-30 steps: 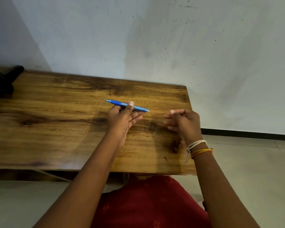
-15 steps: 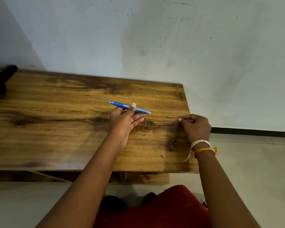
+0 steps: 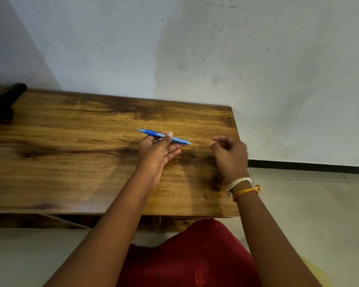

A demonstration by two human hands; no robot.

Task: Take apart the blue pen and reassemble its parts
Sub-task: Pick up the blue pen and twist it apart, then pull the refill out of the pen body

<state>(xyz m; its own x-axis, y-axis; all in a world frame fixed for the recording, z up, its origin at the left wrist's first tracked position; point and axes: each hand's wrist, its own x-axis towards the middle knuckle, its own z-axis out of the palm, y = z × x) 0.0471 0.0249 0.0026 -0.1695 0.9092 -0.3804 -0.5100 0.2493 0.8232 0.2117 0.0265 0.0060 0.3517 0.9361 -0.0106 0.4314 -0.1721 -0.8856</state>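
Note:
My left hand [image 3: 156, 155] grips the blue pen [image 3: 152, 132] between thumb and fingers, a little above the wooden table [image 3: 71, 166]. The pen lies nearly level, with its tip pointing left and its open rear end pointing right. My right hand [image 3: 232, 156] hovers to the right of the pen's rear end, near the table's right edge. It is blurred, its fingers are curled with the tips close together, and I cannot tell whether they hold a small part. No loose pen part shows on the table.
A black object [image 3: 0, 102] sits at the table's far left, against the pale wall. The table's right edge runs just beyond my right hand, with tiled floor [image 3: 309, 204] below. Red clothing [image 3: 191, 257] covers my lap at the near edge.
My right hand went out to the right edge, where a small grey part lay on the table. It has now lifted back toward the pen, and the part is out of sight.

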